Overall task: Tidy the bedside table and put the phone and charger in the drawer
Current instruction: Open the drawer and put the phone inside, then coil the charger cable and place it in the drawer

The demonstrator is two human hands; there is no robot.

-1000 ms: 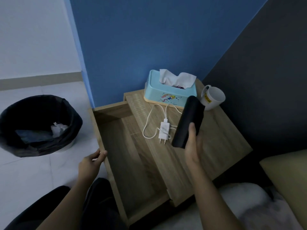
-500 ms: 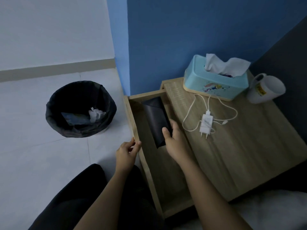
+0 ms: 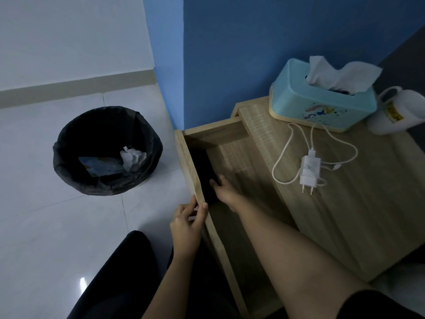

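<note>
The right hand (image 3: 226, 192) is down inside the open drawer (image 3: 232, 157), its fingertips (image 3: 215, 181) resting on the near end of the black phone (image 3: 203, 171). In the dim light I cannot tell whether they grip it or are merely laid on it with the fingers loosely extended. The phone lies along the drawer's front panel, its long axis running away from the fingertips toward the blue wall.

The left hand (image 3: 187, 224) sits just outside that panel, thumb and fingers pinched over its top edge, steadying the drawer.

The charger (image 3: 310, 169) is what the next move likely turns on. It lies up on the bedside table (image 3: 368, 215), to the right of the right hand and higher, across the drawer's width. Its white plug points its prongs back toward the person, and its cable (image 3: 285, 157) loops around it toward the tissue box (image 3: 322, 107). The right hand is clearly the nearer one. A white mug (image 3: 400, 113) lies on its side beyond the box.
</note>
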